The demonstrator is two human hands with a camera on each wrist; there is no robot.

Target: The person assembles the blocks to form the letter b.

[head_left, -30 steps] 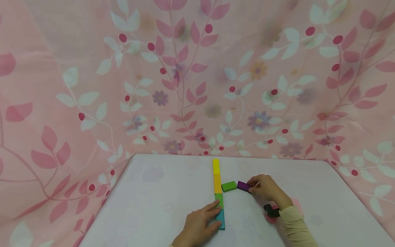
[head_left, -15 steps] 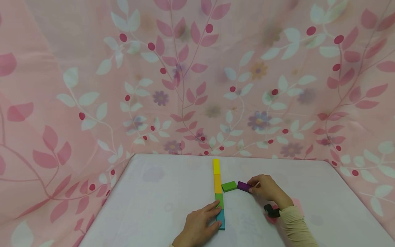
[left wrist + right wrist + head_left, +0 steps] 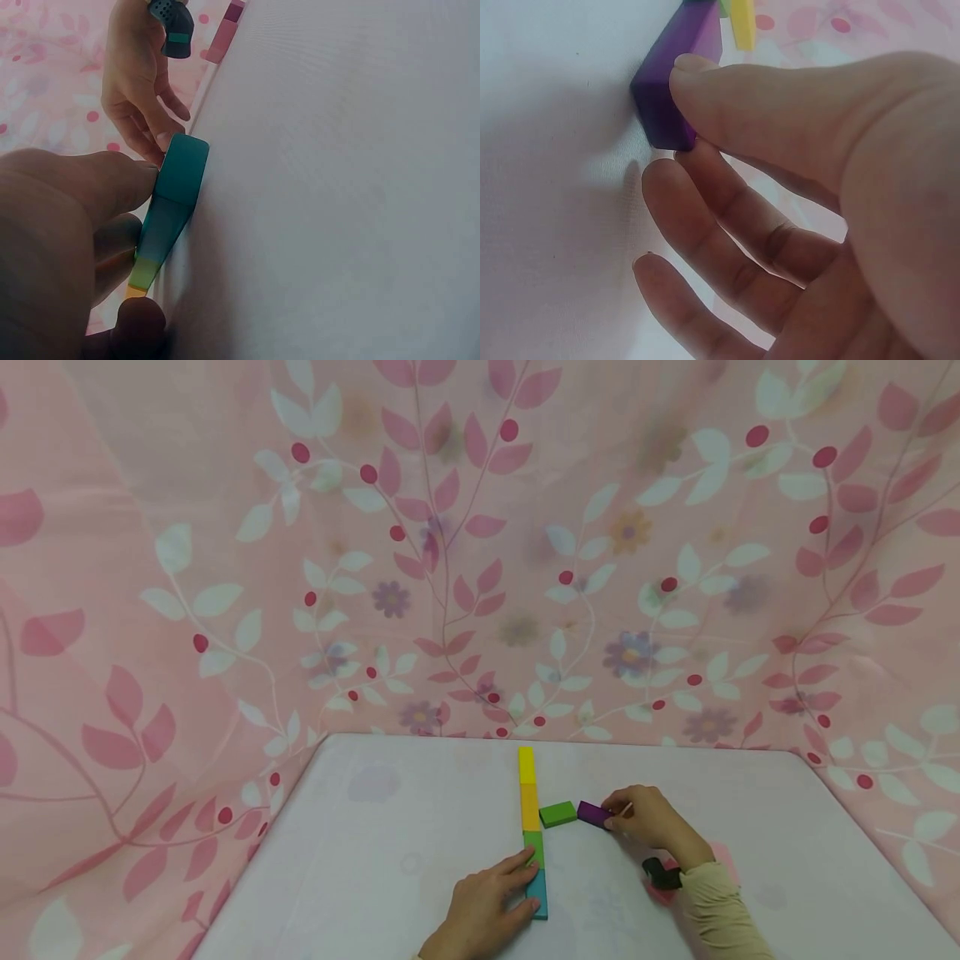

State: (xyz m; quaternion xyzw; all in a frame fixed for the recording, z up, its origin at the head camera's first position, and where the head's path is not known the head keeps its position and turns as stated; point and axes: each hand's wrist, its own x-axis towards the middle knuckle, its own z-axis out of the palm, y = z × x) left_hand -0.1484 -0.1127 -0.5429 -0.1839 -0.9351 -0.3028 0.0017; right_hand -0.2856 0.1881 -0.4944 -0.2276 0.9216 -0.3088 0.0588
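Observation:
A straight row of blocks runs away from me on the white table (image 3: 375, 827): a blue block (image 3: 536, 897) nearest, then a green block (image 3: 532, 842), an orange block (image 3: 529, 807) and a yellow block (image 3: 527, 765). My left hand (image 3: 483, 906) rests on the blue and near green blocks, fingers fairly straight. Another green block (image 3: 558, 814) branches right from the orange one. Beside its right end lies a purple block (image 3: 592, 813), whose far end my right hand (image 3: 645, 817) pinches between thumb and finger. In the right wrist view the other fingers hang below the purple block (image 3: 671, 82).
Pink pieces (image 3: 723, 857) lie partly hidden under my right forearm. A dark camera (image 3: 662, 873) is strapped at the right wrist. Behind the table hangs a pink floral cloth (image 3: 465, 568).

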